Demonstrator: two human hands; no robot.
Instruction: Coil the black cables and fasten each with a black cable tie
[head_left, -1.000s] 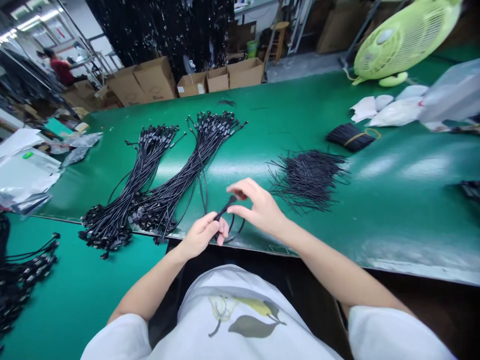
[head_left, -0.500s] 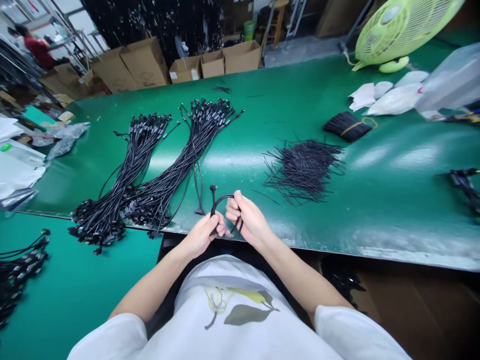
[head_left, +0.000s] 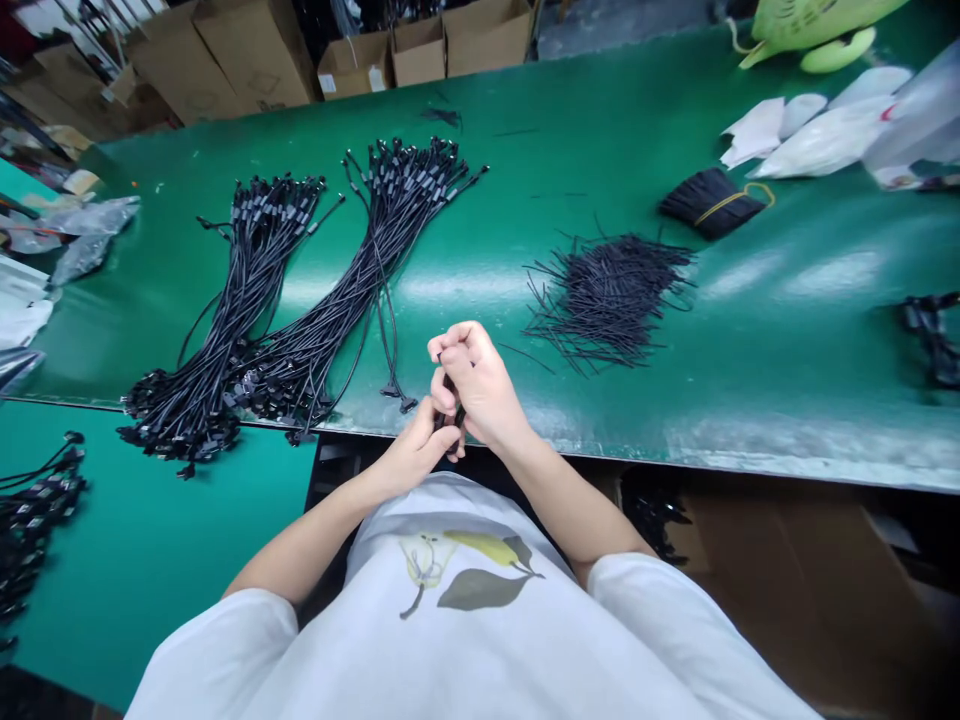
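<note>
Between my hands, near the front edge of the green table [head_left: 757, 400], is a black cable [head_left: 452, 400], mostly hidden by fingers. My left hand [head_left: 420, 445] is closed around its lower part. Just above and to the right, my right hand [head_left: 476, 385] has its fingers curled against the cable's upper part. Two bundles of black cables lie to the left, one farther left [head_left: 259, 265] and one nearer the middle [head_left: 360, 275]. To the right is a loose pile of thin black ties [head_left: 619, 300].
A banded black bundle [head_left: 712, 203] lies beyond the pile, near white plastic bags [head_left: 825, 135] and a yellow-green fan [head_left: 810, 25]. Cardboard boxes [head_left: 487, 38] stand behind the table. More cables [head_left: 37, 520] are at the lower left.
The cable's loop and upright end, visible before, are now gathered small and mostly covered by my hands. My right hand has closed in over my left. The view has tilted downward.
</note>
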